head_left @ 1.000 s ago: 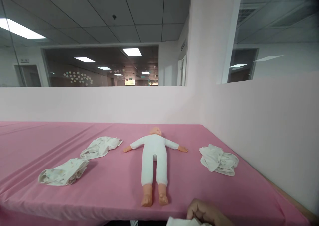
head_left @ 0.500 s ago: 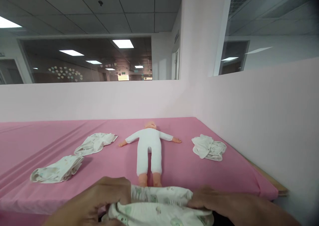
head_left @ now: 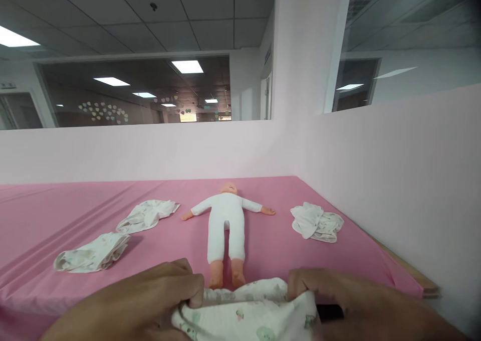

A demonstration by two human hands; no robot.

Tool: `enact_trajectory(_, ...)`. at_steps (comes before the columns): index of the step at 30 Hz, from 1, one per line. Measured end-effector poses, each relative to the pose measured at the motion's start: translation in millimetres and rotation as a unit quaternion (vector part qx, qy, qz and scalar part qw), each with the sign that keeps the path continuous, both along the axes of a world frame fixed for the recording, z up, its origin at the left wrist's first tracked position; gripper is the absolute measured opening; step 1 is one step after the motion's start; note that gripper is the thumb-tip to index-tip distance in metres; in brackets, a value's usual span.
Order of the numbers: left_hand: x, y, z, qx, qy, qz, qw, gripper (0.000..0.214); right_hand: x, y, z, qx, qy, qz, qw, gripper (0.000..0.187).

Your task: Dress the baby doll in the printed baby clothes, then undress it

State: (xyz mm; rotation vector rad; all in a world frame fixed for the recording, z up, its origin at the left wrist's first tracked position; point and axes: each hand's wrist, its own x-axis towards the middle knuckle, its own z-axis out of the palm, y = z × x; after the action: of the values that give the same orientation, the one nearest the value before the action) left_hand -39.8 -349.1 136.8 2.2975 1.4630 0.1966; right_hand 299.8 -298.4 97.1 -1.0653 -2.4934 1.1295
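Observation:
A baby doll (head_left: pixel 226 228) in a white bodysuit lies face up on the pink table cover (head_left: pixel 169 250), feet toward me. Close to the camera I hold a white printed baby garment (head_left: pixel 250 313) stretched between both hands. My left hand (head_left: pixel 150 298) is closed on its left edge and my right hand (head_left: pixel 338 301) is closed on its right edge. The garment hangs just in front of the doll's feet and hides their tips.
Two crumpled printed garments (head_left: pixel 92 252) (head_left: pixel 147 215) lie left of the doll and another (head_left: pixel 316 222) lies to its right. A pale pink partition (head_left: pixel 394 180) runs behind and along the right side. The table's right edge (head_left: pixel 413 276) shows wood.
Both hands rose into view holding the printed garment; one second ago only my right hand showed at the bottom edge. Since half a second ago the garment sits slightly lower.

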Motion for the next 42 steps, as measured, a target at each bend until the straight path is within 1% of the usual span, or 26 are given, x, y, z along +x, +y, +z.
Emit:
enact_trajectory(1, -0.5, 3.6, 3.9, -0.033, -0.034, -0.006, 0.999, 0.023, -2.5, 0.1, 3.1, 0.004, 0.007, -0.031, 1.0, 0.018)
enact_trajectory(2, -1.2, 8.1, 7.7, -0.051, -0.079, -0.019, 0.995, 0.026, -5.2, 0.6, 6.1, 0.023, 0.012, -0.061, 0.998, 0.013)
enact_trajectory(5, -2.6, 26.8, 20.2, -0.053, -0.223, -0.087, 0.969, 0.036, -12.6, 6.8, 18.6, 0.101, 0.019, -0.134, 0.986, 0.018)
enact_trajectory(6, -2.5, 34.3, 25.6, -0.05, -0.253, -0.104, 0.961, 0.038, -14.1, 11.2, 24.9, 0.133, 0.023, -0.154, 0.979, 0.02)
enact_trajectory(7, -2.1, 42.3, 31.8, -0.042, -0.269, -0.108, 0.956, 0.039, -14.6, 17.0, 32.5, 0.171, 0.029, -0.169, 0.97, 0.022)
enact_trajectory(9, 0.2, 59.4, 47.4, -0.003, -0.264, -0.077, 0.961, 0.035, -12.5, 32.2, 50.8, 0.255, 0.032, -0.182, 0.949, 0.024)
enact_trajectory(11, 5.0, 77.1, 65.6, 0.055, -0.233, -0.026, 0.97, 0.029, -7.3, 50.5, 70.4, 0.311, 0.011, -0.163, 0.936, 0.022)
enact_trajectory(13, 13.2, 94.2, 83.5, 0.104, -0.206, 0.001, 0.973, 0.025, -3.2, 68.5, 86.8, 0.312, -0.034, -0.129, 0.941, 0.019)
enact_trajectory(15, 25.2, 108.6, 98.0, 0.135, -0.194, -0.005, 0.972, 0.026, -4.6, 82.2, 97.0, 0.317, -0.061, -0.124, 0.938, 0.02)
enact_trajectory(17, 39.5, 118.5, 107.7, 0.149, -0.196, -0.027, 0.969, 0.027, -13.0, 89.3, 100.8, 0.343, -0.058, -0.136, 0.927, 0.022)
enact_trajectory(19, 53.2, 123.4, 112.9, 0.147, -0.199, -0.052, 0.967, 0.025, -25.5, 90.3, 100.4, 0.365, -0.034, -0.138, 0.92, 0.019)
enact_trajectory(21, 63.2, 124.7, 114.7, 0.14, -0.178, -0.064, 0.972, 0.025, -36.8, 88.8, 98.4, 0.377, 0.004, -0.132, 0.917, 0.013)
enact_trajectory(23, 67.2, 124.9, 114.2, 0.156, -0.132, -0.056, 0.977, 0.032, -42.4, 88.8, 96.9, 0.388, 0.064, -0.139, 0.909, 0.012)
enact_trajectory(25, 65.2, 125.9, 112.9, 0.195, -0.093, -0.044, 0.975, 0.037, -40.5, 92.8, 96.7, 0.373, 0.143, -0.158, 0.903, 0.018)
enact_trajectory(27, 59.0, 127.8, 112.2, 0.222, -0.075, -0.041, 0.971, 0.034, -33.5, 100.1, 98.1, 0.322, 0.231, -0.18, 0.9, 0.025)
enact_trajectory(28, 55.3, 128.7, 112.5, 0.22, -0.074, -0.043, 0.972, 0.033, -29.3, 104.1, 99.3, 0.288, 0.274, -0.19, 0.898, 0.027)
enact_trajectory(30, 49.0, 129.4, 114.2, 0.188, -0.09, -0.053, 0.977, 0.035, -22.2, 110.3, 102.4, 0.21, 0.348, -0.194, 0.893, 0.028)
enact_trajectory(31, 47.0, 129.0, 115.2, 0.167, -0.108, -0.062, 0.978, 0.035, -19.9, 111.6, 104.3, 0.168, 0.381, -0.184, 0.89, 0.027)
enact_trajectory(33, 46.0, 127.5, 116.2, 0.13, -0.165, -0.089, 0.974, 0.031, -18.2, 110.4, 108.4, 0.089, 0.433, -0.144, 0.885, 0.023)
enact_trajectory(34, 46.8, 126.9, 115.4, 0.117, -0.206, -0.1, 0.966, 0.031, -18.3, 108.2, 110.4, 0.057, 0.45, -0.119, 0.883, 0.021)
enact_trajectory(36, 49.9, 127.7, 110.0, 0.098, -0.282, -0.107, 0.948, 0.032, -18.9, 103.1, 113.7, 0.019, 0.457, -0.079, 0.886, 0.021)
enact_trajectory(37, 51.4, 129.5, 105.7, 0.089, -0.294, -0.103, 0.946, 0.033, -18.8, 101.1, 114.6, 0.01, 0.445, -0.064, 0.893, 0.022)
enact_trajectory(38, 52.3, 132.1, 100.7, 0.08, -0.284, -0.094, 0.951, 0.033, -18.1, 100.0, 114.9, 0.002, 0.425, -0.049, 0.904, 0.024)
enact_trajectory(41, 49.7, 142.4, 87.8, 0.061, -0.199, -0.058, 0.976, 0.031, -12.9, 102.9, 112.3, -0.019, 0.339, -0.018, 0.941, 0.033)
enact_trajectory(42, 47.0, 145.3, 85.7, 0.062, -0.192, -0.048, 0.978, 0.03, -10.4, 105.4, 110.6, -0.022, 0.309, -0.014, 0.951, 0.035)
